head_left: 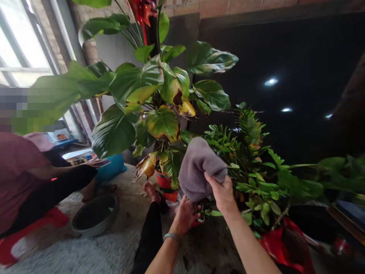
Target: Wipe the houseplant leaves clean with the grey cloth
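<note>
A grey-purple cloth [196, 171] hangs in folds in front of the plants. My right hand [224, 192] grips its lower right side, thumb and fingers pinched on the fabric. Just below the cloth is my left hand [186, 217], its fingers apart and nothing visible in them. Whether its fingertips touch the cloth's bottom edge I cannot tell. Behind the cloth stands a tall large-leaved plant [164, 123] with several yellow and brown leaves, in a red pot [163, 179]. To the right grows a bushy plant with small leaves [252, 148].
At the left a person [24, 171] sits on a red stool [54, 217]. A metal basin [110, 219] with dark contents stands on the concrete floor [122, 243]. Red wrapping [296, 243] surrounds a pot at the lower right. A dark glossy panel [299, 68] rises behind the plants.
</note>
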`<state>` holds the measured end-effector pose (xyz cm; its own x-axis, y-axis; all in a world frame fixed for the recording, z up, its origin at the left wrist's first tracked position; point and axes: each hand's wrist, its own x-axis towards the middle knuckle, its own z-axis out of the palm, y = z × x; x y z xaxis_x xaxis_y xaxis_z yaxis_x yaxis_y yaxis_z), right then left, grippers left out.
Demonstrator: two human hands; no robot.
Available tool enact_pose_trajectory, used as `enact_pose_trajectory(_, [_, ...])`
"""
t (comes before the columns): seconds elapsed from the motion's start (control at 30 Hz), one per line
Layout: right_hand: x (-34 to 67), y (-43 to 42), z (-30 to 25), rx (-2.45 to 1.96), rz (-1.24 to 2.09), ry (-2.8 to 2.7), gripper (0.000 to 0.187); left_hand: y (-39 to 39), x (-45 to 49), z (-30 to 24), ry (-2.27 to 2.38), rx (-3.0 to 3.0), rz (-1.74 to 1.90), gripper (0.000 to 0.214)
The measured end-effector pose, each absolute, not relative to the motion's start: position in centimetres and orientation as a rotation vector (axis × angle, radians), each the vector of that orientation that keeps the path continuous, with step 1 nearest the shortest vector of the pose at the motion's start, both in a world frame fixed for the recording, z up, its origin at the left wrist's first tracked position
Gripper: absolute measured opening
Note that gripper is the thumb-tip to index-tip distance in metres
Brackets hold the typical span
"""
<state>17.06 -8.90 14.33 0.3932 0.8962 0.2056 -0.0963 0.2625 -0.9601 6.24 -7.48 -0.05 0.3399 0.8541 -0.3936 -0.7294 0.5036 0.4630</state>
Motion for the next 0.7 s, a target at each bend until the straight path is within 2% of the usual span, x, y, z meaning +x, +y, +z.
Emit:
enact_pose_trajectory(0.1, [16.7, -9.9, 10.1, -1.292, 0.993, -0.813, 0.031, -7.3, 5.7, -0.8, 0.727, 0.16, 0.993, 0.034])
enact_pose_trajectory(0.17, [16.7, -11.4, 7.6, -1.354, 1.046, -0.777, 0.027, -7.2, 4.9, -1.5, 0.823, 0.117, 1.016, 0.029])
enact_pose_trajectory(0.27, [17.2, -13.3, 5.7, -1.388, 1.075, -0.759, 0.027, -6.4, 3.2, -1.5, 1.063, 0.089, 1.264, 0.014])
enact_pose_trajectory(0.37, [17.8, -13.7, 5.7, -1.38, 1.071, -0.782, 0.027, -4.9, 1.3, 0.1, 1.22, 0.218, 1.537, 0.009])
enact_pose_trajectory(0.53, [17.9, -13.3, 5.9, -1.362, 1.08, -0.806, 0.029, -3.0, 0.5, 2.4, 1.179, 0.62, 1.51, 0.023])
enact_pose_trajectory(0.7, [17.2, -14.8, 6.9, -1.33, 1.234, -0.959, 0.023, -1.8, 0.4, 0.4, 1.15, 0.669, 1.334, 0.034])
